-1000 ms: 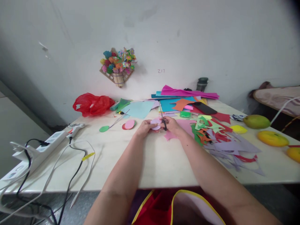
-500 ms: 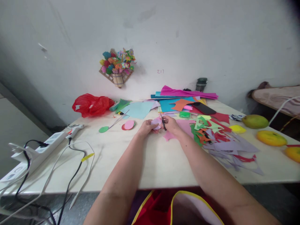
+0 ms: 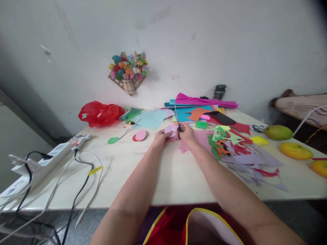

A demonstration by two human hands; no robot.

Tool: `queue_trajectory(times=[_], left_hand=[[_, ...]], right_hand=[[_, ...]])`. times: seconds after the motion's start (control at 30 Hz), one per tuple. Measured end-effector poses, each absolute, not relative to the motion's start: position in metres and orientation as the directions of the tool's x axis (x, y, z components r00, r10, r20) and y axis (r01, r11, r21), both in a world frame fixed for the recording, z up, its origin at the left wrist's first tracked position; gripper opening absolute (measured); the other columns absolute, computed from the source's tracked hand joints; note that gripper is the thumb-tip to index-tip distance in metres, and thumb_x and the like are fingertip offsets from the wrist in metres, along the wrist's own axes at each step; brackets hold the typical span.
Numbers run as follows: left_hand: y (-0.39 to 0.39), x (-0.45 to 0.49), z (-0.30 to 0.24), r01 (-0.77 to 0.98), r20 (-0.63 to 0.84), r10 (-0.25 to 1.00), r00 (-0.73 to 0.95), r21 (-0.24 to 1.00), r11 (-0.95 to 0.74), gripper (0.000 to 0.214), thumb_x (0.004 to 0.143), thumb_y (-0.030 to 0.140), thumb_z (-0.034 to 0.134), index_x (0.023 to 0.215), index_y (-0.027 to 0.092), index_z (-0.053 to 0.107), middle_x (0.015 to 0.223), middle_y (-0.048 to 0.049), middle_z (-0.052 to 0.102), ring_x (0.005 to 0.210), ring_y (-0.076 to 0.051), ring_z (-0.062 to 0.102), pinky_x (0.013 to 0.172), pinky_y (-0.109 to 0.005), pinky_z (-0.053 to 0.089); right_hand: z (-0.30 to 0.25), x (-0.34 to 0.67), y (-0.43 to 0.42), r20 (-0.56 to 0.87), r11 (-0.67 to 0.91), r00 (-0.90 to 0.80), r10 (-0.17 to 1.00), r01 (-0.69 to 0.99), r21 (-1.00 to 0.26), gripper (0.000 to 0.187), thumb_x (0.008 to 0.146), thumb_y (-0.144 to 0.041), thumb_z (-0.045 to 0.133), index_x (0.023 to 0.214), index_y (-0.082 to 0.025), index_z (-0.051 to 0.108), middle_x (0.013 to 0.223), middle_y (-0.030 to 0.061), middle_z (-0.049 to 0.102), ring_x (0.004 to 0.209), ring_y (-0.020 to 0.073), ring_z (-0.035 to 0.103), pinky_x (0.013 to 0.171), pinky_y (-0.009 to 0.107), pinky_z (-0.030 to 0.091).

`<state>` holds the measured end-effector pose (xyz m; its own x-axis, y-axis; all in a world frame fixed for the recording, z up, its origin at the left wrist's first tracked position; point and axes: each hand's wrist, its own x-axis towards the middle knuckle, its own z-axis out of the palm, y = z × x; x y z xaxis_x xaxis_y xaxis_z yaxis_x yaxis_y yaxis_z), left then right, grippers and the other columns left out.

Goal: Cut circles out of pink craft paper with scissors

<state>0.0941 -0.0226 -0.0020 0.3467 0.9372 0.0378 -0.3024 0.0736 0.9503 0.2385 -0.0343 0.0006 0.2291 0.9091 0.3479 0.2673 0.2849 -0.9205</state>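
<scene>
In my left hand (image 3: 161, 139) is a small piece of light purple paper (image 3: 169, 130), pinched between thumb and fingers; its lower part is hidden. My right hand (image 3: 187, 133) is closed around the dark handles of a pair of scissors (image 3: 177, 119), with the blades pointing up and away from me, just right of the paper. Beneath and beside the right hand lies a pink sheet (image 3: 203, 136) with a cut edge. Left of my hands sit stacked paper circles with a pink one (image 3: 140, 135) on top, and a green circle (image 3: 112, 140) touching a thin stick.
Colourful paper scraps (image 3: 245, 154) spread over the right side. Coloured sheets (image 3: 153, 119) and a black phone (image 3: 221, 118) lie farther back. A red plastic bag (image 3: 99, 114), a power strip (image 3: 48, 160) with cables, and mangoes (image 3: 278, 132) stand around the edges.
The scissors have swung away from the purple paper, and their blades now point up in full view. My right hand has shifted slightly right; my left hand keeps the paper.
</scene>
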Motion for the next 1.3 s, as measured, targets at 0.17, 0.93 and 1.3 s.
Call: queue_trajectory(times=[0.17, 0.93, 1.3], left_hand=[[-0.023, 0.097, -0.002, -0.352, 0.031, 0.957, 0.288, 0.933, 0.076, 0.022, 0.066, 0.024, 0.077, 0.078, 0.01, 0.065, 0.063, -0.0041, 0.065, 0.05, -0.011, 0.058, 0.052, -0.023, 0.049], [-0.03, 0.102, 0.005, -0.279, 0.044, 0.96, 0.276, 0.959, 0.036, 0.03, 0.068, 0.037, 0.078, 0.073, 0.011, 0.065, 0.06, -0.0046, 0.066, 0.046, -0.012, 0.059, 0.05, -0.024, 0.047], [-0.021, 0.09, 0.004, -0.3, 0.064, 0.978, 0.198, 0.954, -0.002, 0.03, 0.067, 0.034, 0.079, 0.076, 0.011, 0.062, 0.057, -0.0032, 0.064, 0.05, -0.015, 0.063, 0.053, -0.025, 0.049]], right_hand=[[0.003, 0.234, -0.037, 0.374, 0.303, 0.29, 0.881, 0.262, -0.916, 0.033, 0.058, -0.029, 0.064, 0.09, -0.022, 0.059, 0.063, -0.0029, 0.061, 0.063, 0.017, 0.058, 0.063, 0.029, 0.046], [0.005, 0.231, -0.04, 0.355, 0.262, 0.336, 0.872, 0.292, -0.92, 0.03, 0.063, -0.025, 0.062, 0.093, -0.021, 0.061, 0.061, -0.0033, 0.062, 0.061, 0.0164, 0.059, 0.059, 0.027, 0.048], [0.015, 0.239, -0.048, 0.209, 0.19, 0.239, 0.948, 0.102, -0.977, 0.03, 0.058, -0.026, 0.067, 0.087, -0.018, 0.062, 0.058, -0.0025, 0.061, 0.05, 0.0121, 0.054, 0.049, 0.024, 0.044]])
